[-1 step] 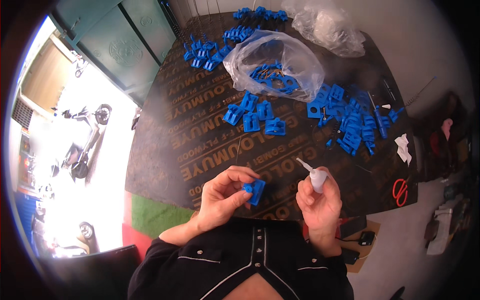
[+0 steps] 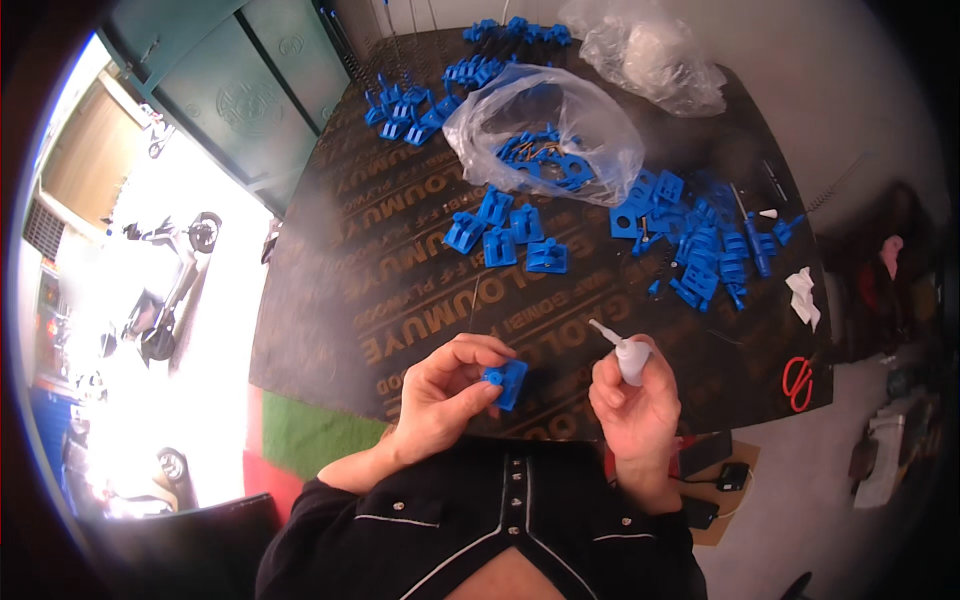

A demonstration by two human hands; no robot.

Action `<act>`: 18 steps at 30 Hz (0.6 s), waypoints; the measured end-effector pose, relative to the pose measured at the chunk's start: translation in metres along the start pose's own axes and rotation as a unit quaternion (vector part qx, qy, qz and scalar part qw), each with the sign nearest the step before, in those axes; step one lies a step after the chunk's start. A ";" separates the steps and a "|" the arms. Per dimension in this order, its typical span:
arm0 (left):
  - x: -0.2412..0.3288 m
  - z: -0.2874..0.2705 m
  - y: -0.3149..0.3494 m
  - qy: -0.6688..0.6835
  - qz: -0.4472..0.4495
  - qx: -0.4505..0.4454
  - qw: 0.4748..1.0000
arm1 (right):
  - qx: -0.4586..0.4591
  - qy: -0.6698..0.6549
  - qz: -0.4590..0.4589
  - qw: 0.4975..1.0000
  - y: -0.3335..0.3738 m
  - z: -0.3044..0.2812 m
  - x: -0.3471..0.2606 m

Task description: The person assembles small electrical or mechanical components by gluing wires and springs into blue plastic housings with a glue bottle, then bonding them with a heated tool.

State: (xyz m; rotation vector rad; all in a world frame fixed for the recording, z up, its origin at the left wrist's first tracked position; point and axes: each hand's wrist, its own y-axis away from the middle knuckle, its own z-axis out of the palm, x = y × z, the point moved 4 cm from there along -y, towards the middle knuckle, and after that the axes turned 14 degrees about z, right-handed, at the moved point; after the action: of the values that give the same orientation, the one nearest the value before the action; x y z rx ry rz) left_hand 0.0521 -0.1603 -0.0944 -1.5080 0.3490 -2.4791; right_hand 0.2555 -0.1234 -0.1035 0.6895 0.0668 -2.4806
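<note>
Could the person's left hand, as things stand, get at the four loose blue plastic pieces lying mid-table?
Probably not freely: the left hand already grips a small blue plastic piece in its fingers. The dark table between it and the four blue plastic pieces lies bare.

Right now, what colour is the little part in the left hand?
Blue; the plastic part shows best in the head view.

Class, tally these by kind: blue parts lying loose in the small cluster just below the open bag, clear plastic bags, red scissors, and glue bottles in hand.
Blue parts in the cluster: 5
Clear plastic bags: 2
Red scissors: 1
Glue bottle in right hand: 1
Total: 9
</note>
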 end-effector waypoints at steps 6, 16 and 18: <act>-0.001 0.000 0.002 -0.017 0.006 0.045 0.999 | 0.009 0.006 -0.017 1.000 -0.003 -0.004 0.008; -0.002 0.002 0.002 -0.007 0.013 0.031 0.999 | -0.027 0.028 -0.042 0.998 0.008 0.002 -0.004; -0.003 0.003 0.001 -0.009 0.015 0.027 0.999 | -0.036 0.073 -0.094 0.992 0.012 0.005 -0.013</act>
State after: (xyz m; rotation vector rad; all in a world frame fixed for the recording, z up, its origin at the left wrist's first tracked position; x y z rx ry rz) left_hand 0.0560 -0.1609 -0.0962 -1.4903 0.2975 -2.4304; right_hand 0.2692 -0.1276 -0.0917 0.8692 0.2881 -2.5867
